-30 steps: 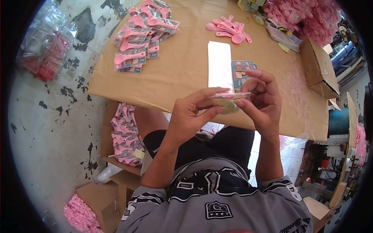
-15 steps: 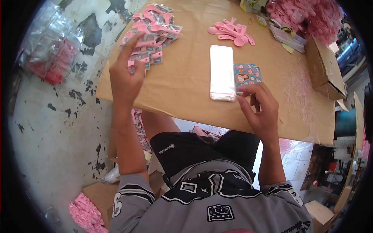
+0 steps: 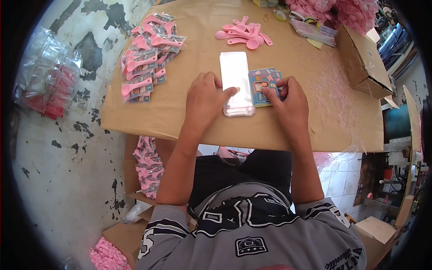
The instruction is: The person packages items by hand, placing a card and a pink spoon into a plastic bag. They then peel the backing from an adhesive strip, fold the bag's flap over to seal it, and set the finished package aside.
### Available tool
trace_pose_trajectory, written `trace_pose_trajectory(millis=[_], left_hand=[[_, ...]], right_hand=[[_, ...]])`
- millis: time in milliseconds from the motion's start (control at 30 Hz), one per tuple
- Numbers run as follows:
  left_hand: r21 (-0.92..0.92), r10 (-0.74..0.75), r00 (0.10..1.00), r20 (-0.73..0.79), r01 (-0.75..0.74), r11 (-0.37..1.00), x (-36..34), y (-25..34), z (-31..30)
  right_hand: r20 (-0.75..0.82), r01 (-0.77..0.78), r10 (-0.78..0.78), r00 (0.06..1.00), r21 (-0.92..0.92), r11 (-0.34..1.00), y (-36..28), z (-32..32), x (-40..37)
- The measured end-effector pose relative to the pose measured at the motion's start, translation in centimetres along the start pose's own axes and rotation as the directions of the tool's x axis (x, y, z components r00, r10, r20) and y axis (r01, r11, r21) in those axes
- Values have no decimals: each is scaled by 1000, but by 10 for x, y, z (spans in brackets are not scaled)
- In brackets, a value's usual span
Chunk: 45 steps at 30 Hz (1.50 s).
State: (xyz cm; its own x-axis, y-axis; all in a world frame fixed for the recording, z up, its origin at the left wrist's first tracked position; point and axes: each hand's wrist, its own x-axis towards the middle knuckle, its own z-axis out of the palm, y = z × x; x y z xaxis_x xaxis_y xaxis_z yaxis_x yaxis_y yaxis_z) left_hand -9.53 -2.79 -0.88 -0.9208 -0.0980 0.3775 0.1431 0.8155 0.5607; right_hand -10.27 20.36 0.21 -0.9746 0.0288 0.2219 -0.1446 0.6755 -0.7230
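A stack of clear plastic bags point(image 3: 235, 72) lies on the brown-covered table. My left hand point(image 3: 204, 100) grips its left side, thumb pressed on the top bag and fingers curled at the edge. Right beside the bags is a small stack of blue printed cards point(image 3: 258, 81). My right hand point(image 3: 291, 100) pinches the cards at their right edge, thumb on top. Farther back lies a loose pile of pink plastic spoons point(image 3: 247, 33). To the left, several bagged pink spoons with cards point(image 3: 143, 60) are heaped in overlapping rows.
A cardboard box point(image 3: 362, 63) stands at the table's right, near a large heap of pink spoons point(image 3: 342, 11). Stacked plastic packets point(image 3: 312, 31) lie in front of that heap. Below the table's left edge, a box holds more packed spoons point(image 3: 148, 168).
My left hand has come from the bagged spoons to the plastic bags. My right hand has closed on the cards. The view has shifted slightly.
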Motion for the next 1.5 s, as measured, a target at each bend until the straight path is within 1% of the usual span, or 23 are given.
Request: trace_pose_trajectory(millis=[33, 133, 167, 267, 300, 400, 433, 500, 600, 700, 733, 833, 933, 1000, 1033, 1133, 1167, 1267, 1300, 1333, 1400, 1433, 1500], left_hand=[[3, 24, 1000, -2, -24, 1000, 1, 0, 3], [-222, -224, 967, 117, 246, 944, 6, -1, 0], [-246, -292, 945, 149, 321, 915, 5, 2, -4], [-261, -282, 955, 96, 297, 918, 4, 1, -11], [-246, -338, 931, 141, 363, 899, 4, 1, -14], [-301, -231, 971, -66, 201, 932, -4, -10, -8], [-312, -234, 967, -97, 194, 930, -7, -11, -9], [-332, -237, 958, -161, 173, 927, -14, -12, -12], [-552, -339, 938, -74, 245, 797, -23, -22, -11], [-591, -341, 940, 12, 282, 756, -30, -16, -11], [-559, -329, 944, 32, 289, 777, -31, -17, -10], [-474, -307, 946, 101, 317, 822, -31, -16, -11], [-448, -349, 927, 135, 371, 813, -34, -3, -11], [-441, -337, 936, 102, 346, 828, -35, -5, -8], [-436, -335, 938, 86, 338, 834, -36, -8, -7], [-472, -376, 926, 22, 341, 813, -35, -18, -12], [-512, -349, 937, 28, 314, 799, -35, -26, -19], [-817, -452, 890, -64, 213, 536, -37, -41, -27], [-873, -511, 859, 15, 261, 412, -38, -45, -33], [-915, -514, 856, 53, 248, 319, -38, -35, -38], [-969, -508, 852, 127, 215, 119, -37, -14, -43], [-973, -504, 851, 147, 217, 82, -39, -16, -41], [-975, -496, 847, 189, 220, 6, -44, -20, -37]], right_hand=[[8, -21, 21, 1000, 29, 999, 5, 0, 2], [6, -46, 45, 999, 164, 985, 16, 2, 5], [-14, -30, 33, 999, 178, 984, 19, 2, 5], [-59, 17, -5, 998, 199, 980, 26, 3, 4], [-72, 28, -14, 997, 196, 980, 27, 4, 4], [-170, 115, -69, 983, 276, 954, 27, 3, 3], [-215, 154, -88, 973, 315, 936, 26, 3, 3], [-237, 156, -66, 969, 387, 909, 24, 0, 2], [-247, 158, -41, 968, 476, 865, 19, -3, -2], [-263, 194, -64, 963, 509, 838, 18, -3, -4], [-272, 214, -80, 959, 511, 832, 17, -3, -3], [-202, 227, -141, 969, 510, 829, 11, -6, -6], [33, 260, -310, 950, 468, 845, -13, -18, -20], [118, 341, -430, 895, 441, 831, -20, -3, -29], [197, 309, -389, 900, 340, 888, -28, -3, -34], [208, 283, -318, 925, 181, 942, -27, 12, -40], [204, 284, -317, 926, 174, 943, -27, 14, -40], [201, 276, -309, 930, 174, 945, -27, 15, -40], [207, 268, -303, 930, 182, 946, -27, 14, -39], [214, 261, -298, 930, 187, 947, -27, 13, -38], [161, 227, -290, 943, 324, 918, -27, 14, -37], [137, 208, -280, 950, 391, 897, -27, 14, -37], [124, 162, -237, 964, 435, 886, -30, 11, -37]])
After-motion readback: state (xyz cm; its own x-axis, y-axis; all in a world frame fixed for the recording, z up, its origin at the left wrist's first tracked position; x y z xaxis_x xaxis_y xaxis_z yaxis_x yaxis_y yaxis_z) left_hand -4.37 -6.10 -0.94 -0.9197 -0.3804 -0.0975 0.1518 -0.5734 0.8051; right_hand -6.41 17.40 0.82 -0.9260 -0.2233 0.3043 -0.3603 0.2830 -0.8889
